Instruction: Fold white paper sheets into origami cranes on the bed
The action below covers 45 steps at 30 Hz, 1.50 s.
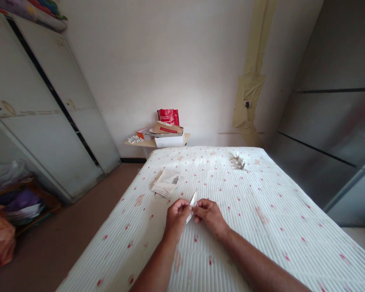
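Note:
Between my two hands, a small white piece of paper [193, 198], folded to a pointed tip, stands over the covered table. My left hand [179, 215] pinches its left side with thumb and fingertips. From the other side, the closed fingers of my right hand [210, 215] grip the same paper near its middle. Just beyond my left hand lies a stack of printed paper sheets [164, 187] with a dark picture on top. Farther off to the right sits a small cluster of folded paper pieces [237, 162].
A ribbed white cover with red spots [249, 243] spreads under my arms. Behind it, a small stand [146, 143] bears a white box [169, 140], a red bag [168, 116] and several white pieces [135, 139]. Cabinets [48, 109] rise at left, a grey panel [331, 117] at right.

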Tool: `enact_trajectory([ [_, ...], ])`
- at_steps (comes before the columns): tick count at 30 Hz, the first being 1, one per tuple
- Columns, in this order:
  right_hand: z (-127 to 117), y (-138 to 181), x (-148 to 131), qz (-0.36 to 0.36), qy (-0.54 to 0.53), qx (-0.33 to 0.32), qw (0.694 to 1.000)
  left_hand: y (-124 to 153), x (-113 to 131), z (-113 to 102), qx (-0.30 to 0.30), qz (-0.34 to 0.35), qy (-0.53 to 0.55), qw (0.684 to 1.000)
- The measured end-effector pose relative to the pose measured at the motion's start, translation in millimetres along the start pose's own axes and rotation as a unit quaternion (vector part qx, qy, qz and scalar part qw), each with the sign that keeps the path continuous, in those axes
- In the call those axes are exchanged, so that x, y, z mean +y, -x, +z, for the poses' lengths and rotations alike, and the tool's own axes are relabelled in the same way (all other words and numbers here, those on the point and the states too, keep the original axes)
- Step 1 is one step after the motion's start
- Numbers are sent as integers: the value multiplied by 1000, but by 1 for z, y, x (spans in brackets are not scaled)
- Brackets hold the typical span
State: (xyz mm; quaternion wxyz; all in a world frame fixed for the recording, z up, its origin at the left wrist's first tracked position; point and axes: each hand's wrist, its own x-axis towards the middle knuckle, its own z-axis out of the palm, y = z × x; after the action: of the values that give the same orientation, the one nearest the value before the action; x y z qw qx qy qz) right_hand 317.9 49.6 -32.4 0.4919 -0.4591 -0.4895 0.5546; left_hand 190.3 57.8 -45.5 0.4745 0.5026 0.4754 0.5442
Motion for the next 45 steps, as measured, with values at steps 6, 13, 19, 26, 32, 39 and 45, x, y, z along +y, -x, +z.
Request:
enact_trajectory([
  [6, 1, 0, 2, 15, -11, 16, 1000, 1, 3, 5, 2, 24, -23, 999],
  [13, 3, 0, 2, 31, -36, 31, 998, 4, -3, 7, 30, 87, -88, 992],
  [19, 2, -1, 5, 37, -67, 37, 996, 7, 4, 7, 35, 125, -96, 987],
  [26, 0, -3, 9, 37, -117, 30, 992, 10, 5, 6, 11, 164, -141, 976],
  [32, -1, 0, 4, 28, -106, 23, 994, 11, 6, 4, -42, 175, -114, 977],
  [39, -1, 1, 1, 54, -100, 19, 993, 9, 6, 3, -13, 122, -115, 986],
  [45, -4, -1, 1, 56, -75, 7, 996, 4, -1, 5, -4, 68, -66, 995],
])
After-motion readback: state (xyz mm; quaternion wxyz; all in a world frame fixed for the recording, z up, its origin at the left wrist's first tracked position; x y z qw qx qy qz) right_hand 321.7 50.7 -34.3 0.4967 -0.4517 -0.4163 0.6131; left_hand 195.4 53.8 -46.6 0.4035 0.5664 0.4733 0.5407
